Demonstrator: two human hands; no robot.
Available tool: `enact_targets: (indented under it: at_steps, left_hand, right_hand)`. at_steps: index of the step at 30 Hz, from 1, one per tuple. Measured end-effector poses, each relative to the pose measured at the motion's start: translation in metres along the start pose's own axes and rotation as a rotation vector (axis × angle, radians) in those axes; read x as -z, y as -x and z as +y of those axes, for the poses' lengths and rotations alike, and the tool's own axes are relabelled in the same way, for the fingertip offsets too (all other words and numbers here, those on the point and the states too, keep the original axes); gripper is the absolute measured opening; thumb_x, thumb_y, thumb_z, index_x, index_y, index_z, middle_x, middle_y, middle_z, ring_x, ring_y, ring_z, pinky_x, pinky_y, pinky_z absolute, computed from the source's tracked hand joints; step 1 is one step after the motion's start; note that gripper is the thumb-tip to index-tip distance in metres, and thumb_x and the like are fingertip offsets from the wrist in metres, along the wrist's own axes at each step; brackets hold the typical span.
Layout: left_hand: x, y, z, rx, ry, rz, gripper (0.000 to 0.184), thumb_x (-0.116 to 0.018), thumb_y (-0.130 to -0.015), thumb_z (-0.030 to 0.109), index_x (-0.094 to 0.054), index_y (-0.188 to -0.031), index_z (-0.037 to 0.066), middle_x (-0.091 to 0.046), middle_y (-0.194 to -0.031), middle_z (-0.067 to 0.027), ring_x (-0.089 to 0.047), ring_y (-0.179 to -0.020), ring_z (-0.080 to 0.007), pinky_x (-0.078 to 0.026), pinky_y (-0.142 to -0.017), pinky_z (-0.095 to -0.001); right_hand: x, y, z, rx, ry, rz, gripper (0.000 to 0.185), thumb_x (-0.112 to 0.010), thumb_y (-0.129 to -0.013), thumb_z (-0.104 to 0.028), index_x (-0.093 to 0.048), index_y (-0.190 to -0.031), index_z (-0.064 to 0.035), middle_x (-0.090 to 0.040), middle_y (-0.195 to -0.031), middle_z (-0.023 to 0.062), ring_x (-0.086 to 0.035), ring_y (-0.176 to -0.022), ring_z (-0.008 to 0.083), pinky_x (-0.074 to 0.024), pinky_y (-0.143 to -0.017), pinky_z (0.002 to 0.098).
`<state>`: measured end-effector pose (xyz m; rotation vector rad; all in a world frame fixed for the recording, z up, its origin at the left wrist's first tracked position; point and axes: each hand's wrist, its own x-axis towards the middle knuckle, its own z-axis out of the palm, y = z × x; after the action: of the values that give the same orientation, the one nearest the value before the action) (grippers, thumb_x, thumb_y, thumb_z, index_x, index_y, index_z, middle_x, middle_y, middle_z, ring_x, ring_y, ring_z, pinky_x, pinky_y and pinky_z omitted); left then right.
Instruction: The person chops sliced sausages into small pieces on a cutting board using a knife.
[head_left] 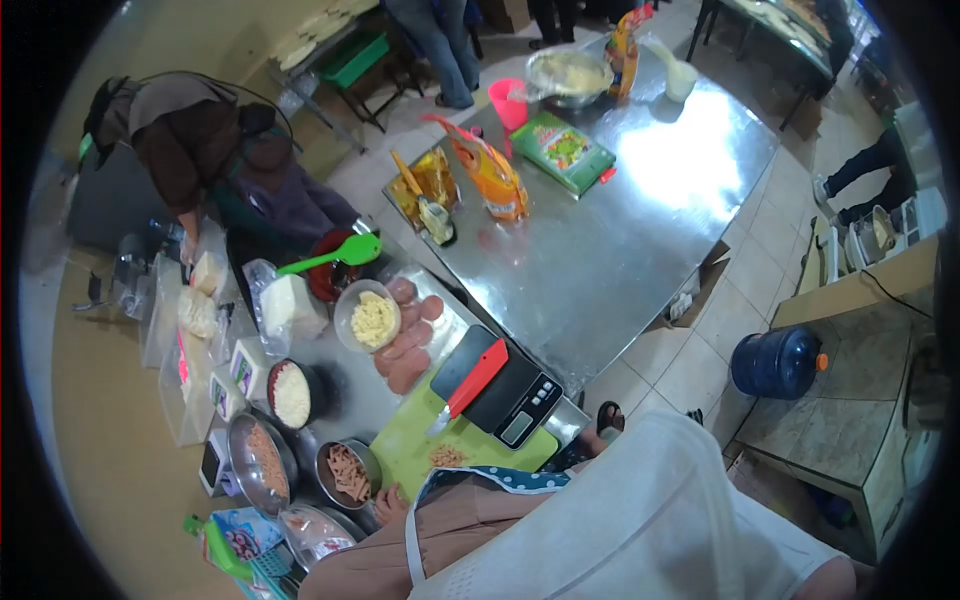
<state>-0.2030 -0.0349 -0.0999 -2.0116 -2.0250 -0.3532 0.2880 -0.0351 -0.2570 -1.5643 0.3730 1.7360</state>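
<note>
My left hand (390, 505) shows in part at the near edge of the green cutting board (400, 440), beside a metal bowl of cut sausage strips (349, 474). Its fingers look apart and no held thing is visible. My right hand is out of sight. A small heap of chopped pinkish bits (446, 456) lies on the board near my apron. Across the board sits a black kitchen scale (510, 405), with a red knife-like tool (472, 385) lying over it. Pink round slices (408, 350) lie beyond the board, next to a bowl of yellow shreds (374, 320).
Left on the counter are a bowl of orange shreds (262, 465), a bowl of white shreds (292, 395), a white block (288, 305) and a green spatula (350, 250). A co-worker (200, 150) bends over the far end. Packages, including a green pack (563, 152), stand on the steel table (590, 270).
</note>
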Motion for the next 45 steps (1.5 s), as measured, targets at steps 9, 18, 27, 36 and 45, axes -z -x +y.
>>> enact_targets:
  at_steps: [9,18,27,36,45]
  left_hand:
    - [0.052,-0.004,-0.015,-0.095,-0.055,-0.200,0.033,-0.049,-0.087,0.019,-0.054,-0.120,0.015,-0.051,-0.111,-0.0143,-0.048,-0.102,-0.0331,-0.037,-0.085,-0.0449]
    - [0.051,-0.005,-0.036,-0.110,0.068,-0.252,0.034,-0.052,-0.082,0.010,-0.057,-0.116,0.010,-0.052,-0.108,-0.0162,-0.049,-0.099,-0.0342,-0.038,-0.083,-0.0447]
    - [0.078,-0.031,0.040,0.062,0.088,-0.279,0.041,-0.053,-0.078,0.002,-0.058,-0.117,0.012,-0.053,-0.107,-0.0142,-0.049,-0.097,-0.0321,-0.036,-0.085,-0.0434]
    - [0.072,-0.026,0.049,0.055,0.238,-0.130,0.034,-0.053,-0.086,0.014,-0.057,-0.120,0.013,-0.053,-0.113,-0.0119,-0.048,-0.104,-0.0304,-0.033,-0.091,-0.0437]
    - [0.084,-0.036,0.060,0.130,0.419,-0.163,0.038,-0.050,-0.089,0.015,-0.051,-0.126,0.012,-0.053,-0.119,-0.0122,-0.047,-0.108,-0.0326,-0.032,-0.093,-0.0467]
  right_hand:
    - [0.011,-0.023,0.101,-0.199,-0.220,-0.060,0.016,-0.048,-0.093,-0.019,-0.044,-0.098,-0.0041,-0.054,-0.073,0.0111,-0.057,-0.059,0.0237,-0.0518,-0.051,0.0373]
    - [0.016,-0.030,0.091,-0.182,-0.392,-0.053,0.016,-0.048,-0.093,-0.019,-0.044,-0.098,-0.0043,-0.054,-0.073,0.0112,-0.057,-0.059,0.0235,-0.0513,-0.051,0.0367]
    - [0.014,-0.043,0.004,-0.031,-0.366,-0.053,0.016,-0.048,-0.093,-0.019,-0.043,-0.099,-0.0045,-0.054,-0.073,0.0112,-0.056,-0.059,0.0234,-0.0508,-0.051,0.0362]
    - [-0.014,-0.013,-0.057,0.152,-0.423,-0.020,0.016,-0.048,-0.093,-0.018,-0.043,-0.099,-0.0047,-0.054,-0.074,0.0113,-0.056,-0.059,0.0233,-0.0503,-0.051,0.0357]
    - [-0.002,0.029,-0.070,0.343,-0.518,0.067,0.016,-0.048,-0.094,-0.018,-0.043,-0.100,-0.0049,-0.054,-0.074,0.0113,-0.055,-0.059,0.0231,-0.0498,-0.051,0.0352]
